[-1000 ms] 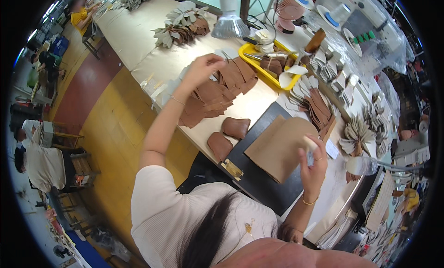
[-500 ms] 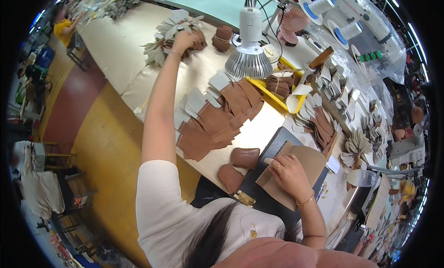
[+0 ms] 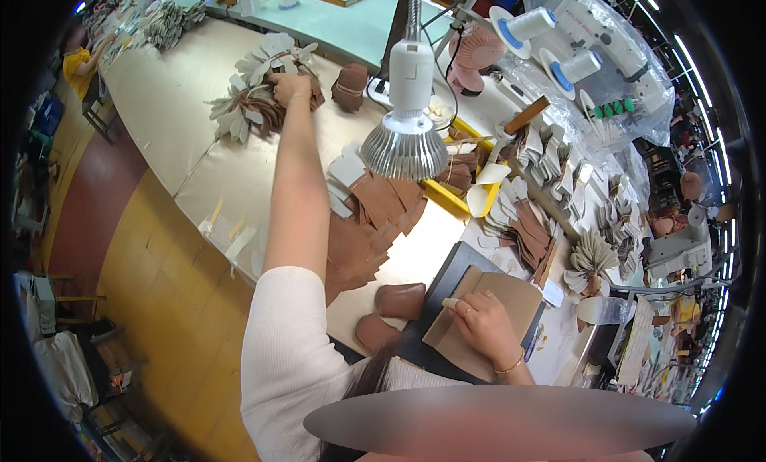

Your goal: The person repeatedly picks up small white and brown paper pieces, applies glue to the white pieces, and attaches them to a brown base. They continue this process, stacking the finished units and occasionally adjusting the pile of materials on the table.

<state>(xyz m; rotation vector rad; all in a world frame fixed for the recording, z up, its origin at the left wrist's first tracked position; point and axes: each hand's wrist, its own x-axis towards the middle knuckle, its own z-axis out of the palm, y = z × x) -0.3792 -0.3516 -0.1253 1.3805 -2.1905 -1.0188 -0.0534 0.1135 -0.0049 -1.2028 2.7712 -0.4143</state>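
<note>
At the far part of the table my left hand [image 3: 292, 88] closes over a tied bundle of brown and grey leather pieces [image 3: 270, 111]; its fingertips are partly hidden among them. My right hand [image 3: 483, 325] rests with curled fingers on a brown board [image 3: 512, 296]. A small pale tip pokes out at its fingers; whether it is a finger cover or a held thing I cannot make out. Under the board lies a dark slab [image 3: 444, 282]. Beside it sit two curved brown leather pieces, one [image 3: 400, 300] behind the other [image 3: 376, 333]. Overlapping brown leather panels [image 3: 363, 250] spread beyond them.
A lamp [image 3: 405, 147] hangs low over the table's middle. Behind it are a yellow tray [image 3: 447, 197] of brown pieces, a brown roll [image 3: 349, 87] and a pink fan [image 3: 475, 51]. Grey fanned bundles [image 3: 590, 258] line the right side. Another person [image 3: 80, 69] sits far left.
My left hand has shifted left over the bundle, from its brown right end toward its middle. My right hand stays on the board. The whole view has swung slightly.
</note>
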